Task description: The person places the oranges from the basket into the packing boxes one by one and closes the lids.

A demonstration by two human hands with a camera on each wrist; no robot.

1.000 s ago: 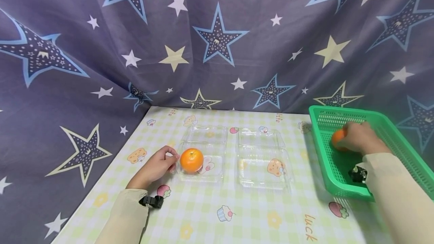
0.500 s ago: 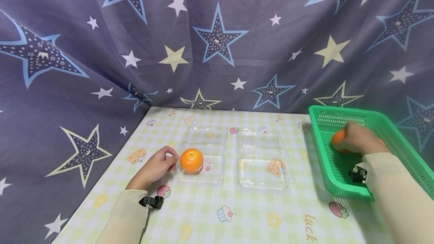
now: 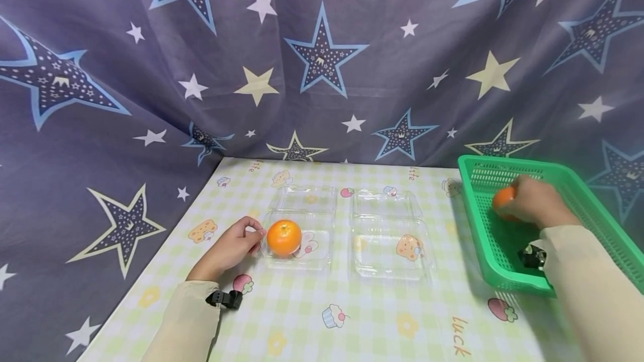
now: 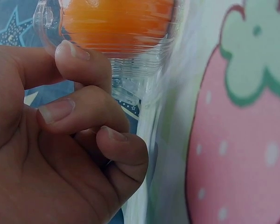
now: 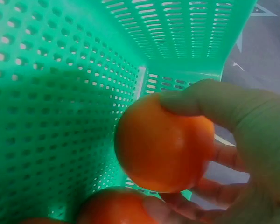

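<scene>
In the head view my left hand (image 3: 233,247) is at the near-left side of a clear plastic clamshell container (image 3: 317,256), with thumb and index finger pinching its rim. An orange (image 3: 284,238) sits in that container, on its left side. The left wrist view shows the other fingers loosely curled below the ribbed wall. My right hand (image 3: 538,203) reaches into the green basket (image 3: 475,228) and grips another orange (image 5: 163,142), thumb on top and fingers around its far side. A further orange (image 5: 114,207) lies under it, with a fingertip against it.
A second open clamshell container (image 3: 389,250) lies right of the first, both lids folded back toward the curtain. Another orange (image 5: 42,221) just shows at the bottom edge of the right wrist view. A star-patterned curtain (image 3: 322,99) hangs behind the checked tablecloth (image 3: 302,317).
In the basket my right hand shifts slightly, and the visible part of the orange at its fingers changes. The left hand and the orange in the container stay put.
</scene>
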